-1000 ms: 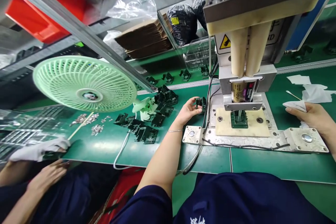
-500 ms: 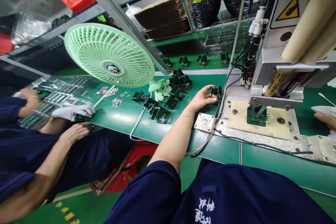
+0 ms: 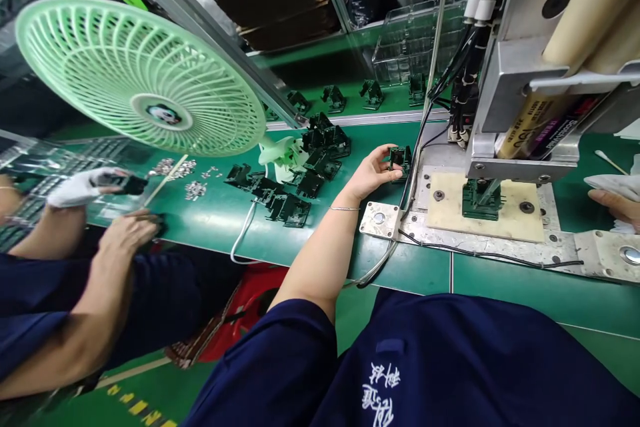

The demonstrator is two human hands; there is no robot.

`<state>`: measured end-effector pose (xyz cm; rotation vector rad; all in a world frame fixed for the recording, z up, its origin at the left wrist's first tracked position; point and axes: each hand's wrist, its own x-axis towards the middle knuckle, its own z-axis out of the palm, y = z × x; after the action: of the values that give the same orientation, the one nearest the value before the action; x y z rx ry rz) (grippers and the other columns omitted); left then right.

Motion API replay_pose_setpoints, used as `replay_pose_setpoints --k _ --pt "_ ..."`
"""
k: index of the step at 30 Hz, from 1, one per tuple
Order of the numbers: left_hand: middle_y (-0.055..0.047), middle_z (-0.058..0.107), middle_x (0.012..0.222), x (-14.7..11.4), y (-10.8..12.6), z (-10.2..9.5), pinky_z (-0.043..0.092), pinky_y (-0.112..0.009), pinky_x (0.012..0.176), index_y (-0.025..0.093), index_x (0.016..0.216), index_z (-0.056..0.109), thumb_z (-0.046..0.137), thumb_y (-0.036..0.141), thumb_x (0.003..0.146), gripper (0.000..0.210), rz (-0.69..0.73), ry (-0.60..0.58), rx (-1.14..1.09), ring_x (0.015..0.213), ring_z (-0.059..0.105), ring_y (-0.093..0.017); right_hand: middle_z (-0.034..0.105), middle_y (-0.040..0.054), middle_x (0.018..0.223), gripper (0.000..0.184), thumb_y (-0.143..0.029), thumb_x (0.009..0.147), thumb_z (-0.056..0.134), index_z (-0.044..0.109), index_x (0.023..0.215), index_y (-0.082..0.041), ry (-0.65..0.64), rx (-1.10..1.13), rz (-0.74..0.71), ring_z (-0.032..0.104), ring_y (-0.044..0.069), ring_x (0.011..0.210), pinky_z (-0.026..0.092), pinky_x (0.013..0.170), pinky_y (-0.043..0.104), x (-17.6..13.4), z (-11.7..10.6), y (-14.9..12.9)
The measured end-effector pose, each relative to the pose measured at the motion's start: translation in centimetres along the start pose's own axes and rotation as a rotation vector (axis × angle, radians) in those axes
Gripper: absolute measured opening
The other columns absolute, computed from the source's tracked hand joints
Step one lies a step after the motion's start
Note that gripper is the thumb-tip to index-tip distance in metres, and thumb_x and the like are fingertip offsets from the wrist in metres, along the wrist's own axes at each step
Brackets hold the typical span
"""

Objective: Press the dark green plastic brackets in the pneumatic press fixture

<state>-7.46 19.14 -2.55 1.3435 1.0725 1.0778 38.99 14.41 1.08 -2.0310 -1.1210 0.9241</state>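
My left hand (image 3: 371,175) is bare and closed. Its thumb and fingers pinch a small black plastic part (image 3: 400,161) just above the green bench, beside the cables. A similar dark part (image 3: 481,199) sits on the pale plate (image 3: 517,223) beneath the press (image 3: 524,170). At the right edge, my right hand (image 3: 614,203) is only partly in view. White fabric (image 3: 607,182) lies around its fingers; whether it is a glove or a cloth is unclear. The frame cuts this hand off, so its grip is hidden. A cotton swab (image 3: 611,161) lies beyond it.
Several black parts (image 3: 285,203) lie left of my arm, around a green fan (image 3: 145,80). Button boxes (image 3: 380,219) flank the press base. Cables run up beside the press. At left, a co-worker's gloved hand (image 3: 75,188) holds a dark part near small metal pieces (image 3: 195,190).
The whole view has shifted, so the bench things appear higher and further left. My left hand still grips the black part. The co-worker's gloved hand has lifted off the bench with a dark part.
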Motion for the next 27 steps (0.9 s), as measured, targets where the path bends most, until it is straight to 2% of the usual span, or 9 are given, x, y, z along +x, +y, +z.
replay_pose_setpoints --k 3,8,14,19,23,27 --pt "-0.01 0.053 0.131 0.0 0.1 0.0 0.052 -0.033 0.089 0.023 0.126 0.055 0.089 0.032 0.064 0.071 0.004 -0.009 0.021 0.092 0.062 -0.015 0.066 0.0063 0.08 0.057 -0.054 0.049 0.089 0.072 0.093 -0.021 -0.007 0.019 0.06 0.053 0.015 0.058 0.036 0.042 0.028 0.1 0.0 0.0" --pt "-0.01 0.054 0.129 -0.1 0.3 0.2 0.053 -0.03 0.087 0.021 0.124 0.055 0.089 0.029 0.063 0.071 -0.006 -0.008 -0.001 0.09 0.062 -0.013 0.064 0.0056 0.075 0.062 -0.056 0.047 0.088 0.07 0.094 -0.019 -0.006 0.012 0.053 0.053 0.016 0.058 0.036 0.044 0.029 0.2 0.1 -0.1" --pt "-0.008 0.055 0.128 -0.1 0.4 0.3 0.054 -0.03 0.087 0.022 0.122 0.056 0.09 0.03 0.06 0.071 -0.011 0.003 0.003 0.089 0.062 -0.012 0.061 -0.001 0.069 0.066 -0.06 0.033 0.089 0.068 0.083 -0.021 0.016 -0.054 0.059 0.052 0.015 0.06 0.037 0.048 0.03 -0.3 0.0 -0.8" --pt "-0.008 0.056 0.126 0.0 0.5 0.4 0.053 -0.031 0.089 0.023 0.121 0.056 0.09 0.03 0.06 0.071 -0.01 0.002 0.013 0.088 0.063 -0.013 0.059 -0.0033 0.067 0.068 -0.058 0.029 0.09 0.067 0.082 -0.021 0.013 -0.022 0.074 0.051 0.014 0.061 0.037 0.052 0.03 -1.2 0.1 -1.8" --pt "-0.008 0.056 0.126 0.0 0.5 0.4 0.054 -0.032 0.088 0.023 0.121 0.056 0.09 0.03 0.059 0.071 -0.014 0.005 0.011 0.088 0.063 -0.013 0.057 -0.0041 0.066 0.065 -0.056 0.03 0.09 0.065 0.079 -0.021 0.012 -0.014 0.08 0.048 0.013 0.06 0.035 0.053 0.032 -1.5 0.2 -2.1" --pt "-0.008 0.055 0.126 -0.1 0.6 0.4 0.054 -0.03 0.086 0.023 0.121 0.056 0.09 0.03 0.059 0.071 -0.019 0.007 0.013 0.089 0.063 -0.013 0.054 -0.0035 0.066 0.058 -0.055 0.038 0.089 0.062 0.077 -0.021 0.008 -0.033 0.059 0.046 0.013 0.06 0.033 0.054 0.033 -1.5 0.2 -1.9"
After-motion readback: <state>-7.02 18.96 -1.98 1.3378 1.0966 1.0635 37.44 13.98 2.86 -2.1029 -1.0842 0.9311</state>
